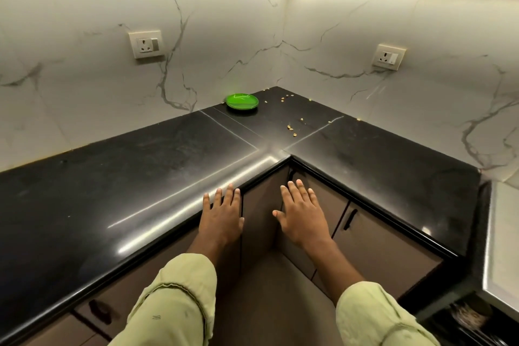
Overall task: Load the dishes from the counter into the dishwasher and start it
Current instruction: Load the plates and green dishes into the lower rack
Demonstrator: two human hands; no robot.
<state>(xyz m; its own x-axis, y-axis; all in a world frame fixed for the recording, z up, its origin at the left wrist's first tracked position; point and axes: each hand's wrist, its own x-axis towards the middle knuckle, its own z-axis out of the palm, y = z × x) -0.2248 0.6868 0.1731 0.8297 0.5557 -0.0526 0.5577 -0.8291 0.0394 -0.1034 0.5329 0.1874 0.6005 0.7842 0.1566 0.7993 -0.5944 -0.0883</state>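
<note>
Counter (140,177): black, glossy, L-shaped, and it wraps the corner I face. Marble-veined wall (84,78) behind it, with one socket (146,43) on the left run. Brown cabinet doors (261,219) below the counter edge. At the lower right is a dark opening with what may be a rack; I cannot tell if that is the dishwasher.

Left hand (223,216): fingers straight and spread, holding nothing, over the counter's front edge. I cannot tell whether it touches. Right hand (302,216): also flat, fingers straight, empty, in front of the cabinet doors.

Green plate (242,101): the only dish I see, lying flat deep in the corner, close to the left wall and well apart from both hands. Scattered seeds (290,128) lie to its right, apart from it.

Step in hand, as I judge it: fetch the plate. Method note: it is a long reach over a slick surface, so lean in and slide the plate toward me by its near rim. Then pinch the rim, thumb on top, and keep the plate level in case residue sits on it. Avoid sweeping the seeds along.
</note>
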